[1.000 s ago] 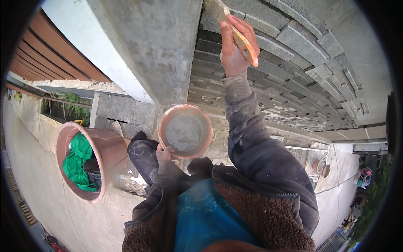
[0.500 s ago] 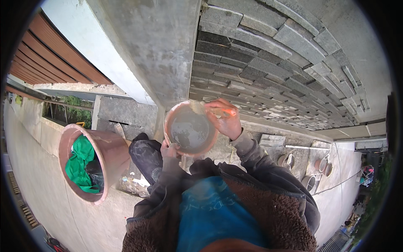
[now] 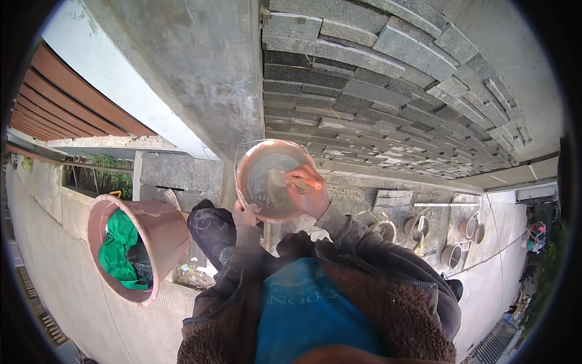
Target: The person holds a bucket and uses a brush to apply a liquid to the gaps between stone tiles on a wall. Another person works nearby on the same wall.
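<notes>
A terracotta-coloured bucket [image 3: 244,165] with a thin wire handle is in front of me, its mouth facing up. Wet grey cement slurry [image 3: 260,182] lies inside it and smears the inner wall. At the near left rim my left hand [image 3: 245,215] is closed on the bucket's edge. My right hand [image 3: 308,193] is over the right side of the mouth, closed around the orange handle of a paintbrush [image 3: 276,180]. The brush's bristles, coated grey, reach down into the slurry, so their tips are hard to make out.
Grey stacked-stone cladding [image 3: 376,91] covers the wall ahead, beside a smooth concrete pillar [image 3: 200,67]. On my left stands a large pink tub [image 3: 163,230] with green plastic [image 3: 121,239] inside. Several small buckets [image 3: 417,227] and a grey slab [image 3: 392,199] lie to the right.
My right hand has moved left and down, taking the brush from the bucket's far rim into the slurry. My left hand keeps its hold, and the view has shifted slightly.
</notes>
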The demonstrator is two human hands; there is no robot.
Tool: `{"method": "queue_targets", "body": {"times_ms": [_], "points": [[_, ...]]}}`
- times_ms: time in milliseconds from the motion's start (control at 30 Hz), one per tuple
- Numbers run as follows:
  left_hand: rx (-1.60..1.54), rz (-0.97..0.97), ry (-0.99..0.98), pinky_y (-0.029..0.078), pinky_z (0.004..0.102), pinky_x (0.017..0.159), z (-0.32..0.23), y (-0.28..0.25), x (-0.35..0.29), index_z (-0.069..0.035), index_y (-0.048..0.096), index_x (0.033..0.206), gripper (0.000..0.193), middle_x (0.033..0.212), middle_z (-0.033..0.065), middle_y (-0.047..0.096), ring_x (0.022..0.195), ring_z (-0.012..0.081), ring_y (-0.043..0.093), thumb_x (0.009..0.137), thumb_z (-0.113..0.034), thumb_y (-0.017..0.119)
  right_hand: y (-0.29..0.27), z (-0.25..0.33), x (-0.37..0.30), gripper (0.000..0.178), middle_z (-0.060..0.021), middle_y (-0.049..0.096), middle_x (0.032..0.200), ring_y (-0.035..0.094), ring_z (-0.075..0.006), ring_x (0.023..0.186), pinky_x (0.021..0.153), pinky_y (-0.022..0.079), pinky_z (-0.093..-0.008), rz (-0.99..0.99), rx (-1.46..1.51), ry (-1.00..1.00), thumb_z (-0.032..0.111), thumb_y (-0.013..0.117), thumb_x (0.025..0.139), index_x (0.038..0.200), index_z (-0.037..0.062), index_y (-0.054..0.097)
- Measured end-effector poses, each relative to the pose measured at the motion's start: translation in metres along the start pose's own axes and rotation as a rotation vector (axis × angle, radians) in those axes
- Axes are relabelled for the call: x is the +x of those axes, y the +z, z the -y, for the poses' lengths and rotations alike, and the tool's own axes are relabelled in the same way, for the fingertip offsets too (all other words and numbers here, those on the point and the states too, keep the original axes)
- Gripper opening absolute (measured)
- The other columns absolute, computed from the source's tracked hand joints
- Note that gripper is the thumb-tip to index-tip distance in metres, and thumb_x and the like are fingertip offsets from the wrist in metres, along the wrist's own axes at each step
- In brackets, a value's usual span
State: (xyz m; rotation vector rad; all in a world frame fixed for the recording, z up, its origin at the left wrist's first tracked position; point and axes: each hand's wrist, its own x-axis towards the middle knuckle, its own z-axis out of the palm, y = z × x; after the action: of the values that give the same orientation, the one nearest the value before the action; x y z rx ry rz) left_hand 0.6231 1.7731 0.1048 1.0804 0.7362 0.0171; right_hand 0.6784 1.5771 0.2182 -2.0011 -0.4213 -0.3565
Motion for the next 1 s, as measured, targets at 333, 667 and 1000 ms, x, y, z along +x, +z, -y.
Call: {"method": "queue_targets", "body": {"times_ms": [333, 667, 1000], "points": [[0.015, 0.002, -0.035, 0.057, 0.0325, 0.055, -0.001, -0.002, 0.001, -0.001, 0.061, 0.106, 0.034, 0.084, 0.0072, 0.064, 0.066, 0.0179, 0.065, 0.073, 0.008, 0.057, -0.013, -0.009, 0.017, 0.012, -0.0098, 0.070, 0.103, 0.071, -0.0213, 0.091, 0.080, 0.058, -0.0339, 0.097, 0.125, 0.176, 0.003, 0.072, 0.089, 0.101, 0.0045, 0.070], [-0.066, -0.020, -0.041, 0.060, 0.0344, 0.058, 0.000, -0.005, -0.011, 0.000, 0.063, 0.109, 0.038, 0.086, 0.0069, 0.065, 0.067, 0.0190, 0.066, 0.072, 0.010, 0.056, -0.056, 0.059, 0.230, 0.024, -0.0094, 0.071, 0.100, 0.069, -0.0130, 0.089, 0.078, 0.057, -0.0266, -0.546, 0.556, -0.297, 0.011, 0.074, 0.098, 0.114, -0.0019, 0.063], [-0.047, -0.049, -0.023, 0.058, 0.0338, 0.055, 0.011, -0.022, -0.010, -0.001, 0.058, 0.104, 0.033, 0.082, 0.0080, 0.063, 0.064, 0.0199, 0.065, 0.073, 0.009, 0.055, -0.057, 0.070, 0.260, 0.017, -0.0065, 0.074, 0.087, 0.071, -0.0123, 0.078, 0.073, 0.055, -0.0263, -0.483, 0.339, -0.306, 0.012, 0.074, 0.094, 0.106, 0.0008, 0.070]]}}
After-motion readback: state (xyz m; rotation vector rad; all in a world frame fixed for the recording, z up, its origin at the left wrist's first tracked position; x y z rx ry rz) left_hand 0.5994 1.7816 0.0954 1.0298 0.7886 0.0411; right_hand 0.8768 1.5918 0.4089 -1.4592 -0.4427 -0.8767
